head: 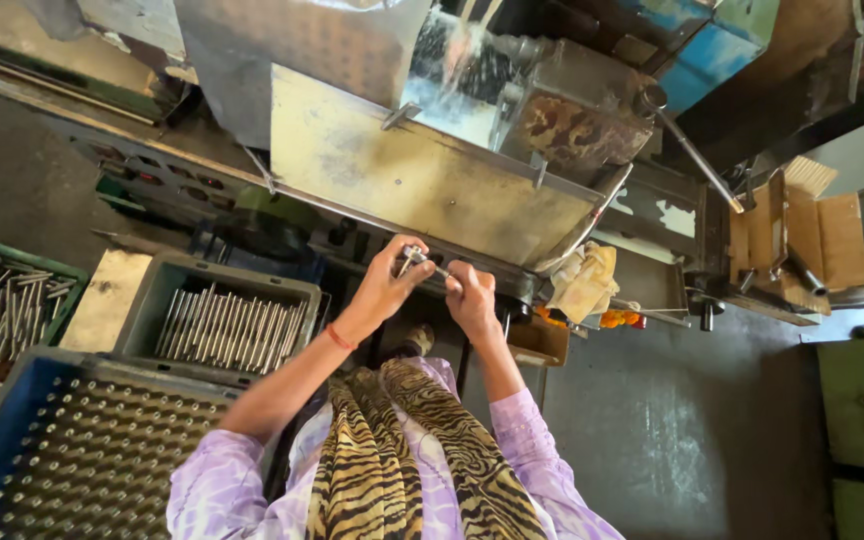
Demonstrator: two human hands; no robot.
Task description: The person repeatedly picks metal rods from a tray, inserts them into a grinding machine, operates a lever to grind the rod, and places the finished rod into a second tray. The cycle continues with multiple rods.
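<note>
left hand (384, 285), right hand (472, 298), small metal rod (418, 260) mostly hidden

1. The left hand (384, 287) is gripping a short metal rod (418, 259) at one end.
2. The right hand (472, 297) is pinching its other end.
3. A grey crate (142, 300) of rods is sitting left.
</note>
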